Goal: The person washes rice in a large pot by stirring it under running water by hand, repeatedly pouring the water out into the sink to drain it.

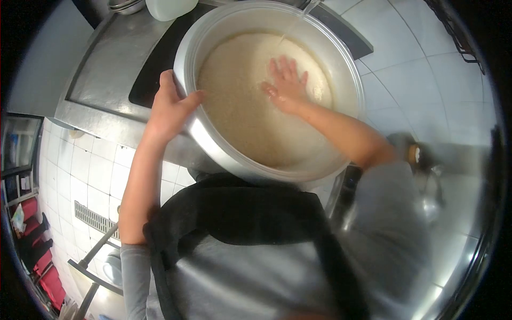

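Note:
A large round metal pot [213, 148] fills the upper middle of the head view. Inside it lies pale, cloudy water with what looks like rice [240, 85] beneath. My left hand [173, 109] grips the pot's left rim, thumb over the edge and fingers along the outer wall. Toward the right side of the pot, my right hand [288, 88] is spread palm down at the surface, fingers apart and holding nothing; how deep it sits, I cannot tell. A thin stream of water [298, 22] runs into the pot at its far edge.
The pot stands over a stainless steel counter [109, 96]. Behind it on the left are a translucent container [169, 7] and stacked metal bowls [126, 5]. White tiles cover the wall on the right [405, 58]. A drain grate [96, 217] lies in the tiled floor.

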Demonstrator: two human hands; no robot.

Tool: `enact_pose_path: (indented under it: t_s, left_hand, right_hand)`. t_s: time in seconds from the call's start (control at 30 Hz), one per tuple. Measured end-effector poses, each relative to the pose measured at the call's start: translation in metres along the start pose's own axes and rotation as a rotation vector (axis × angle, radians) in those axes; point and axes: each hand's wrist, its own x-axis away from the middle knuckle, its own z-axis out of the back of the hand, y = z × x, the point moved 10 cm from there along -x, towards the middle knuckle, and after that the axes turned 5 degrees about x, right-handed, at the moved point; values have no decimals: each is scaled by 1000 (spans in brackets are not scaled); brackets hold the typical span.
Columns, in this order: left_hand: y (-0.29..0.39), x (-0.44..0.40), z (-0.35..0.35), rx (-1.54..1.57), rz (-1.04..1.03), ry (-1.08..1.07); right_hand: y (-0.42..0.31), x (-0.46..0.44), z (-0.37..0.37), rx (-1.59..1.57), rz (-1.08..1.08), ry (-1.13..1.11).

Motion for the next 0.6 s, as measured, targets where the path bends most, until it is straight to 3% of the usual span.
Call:
enact_pose_path:
  t_s: [0.2,0.3,0.37,0.43,0.53,0.6]
  left_hand:
    - [7,3,-4,42,18,-25]
    - [4,2,-3,70,-14,-19]
    - [1,0,-3,68,-35,-13]
    - [2,0,-4,69,-24,-21]
    - [3,0,-1,27,-43,-8]
    - [2,-1,0,13,-59,1]
  right_hand:
    - [84,30,-20,-190,-320,-330]
    - [78,62,-39,-69,-162,-441]
    - [45,101,-35,-98,-174,-714]
    - [-10,131,-10,-182,-66,-897]
    - [-87,136,30,-743,499,-962]
    - [-81,114,44,-379,699,-435]
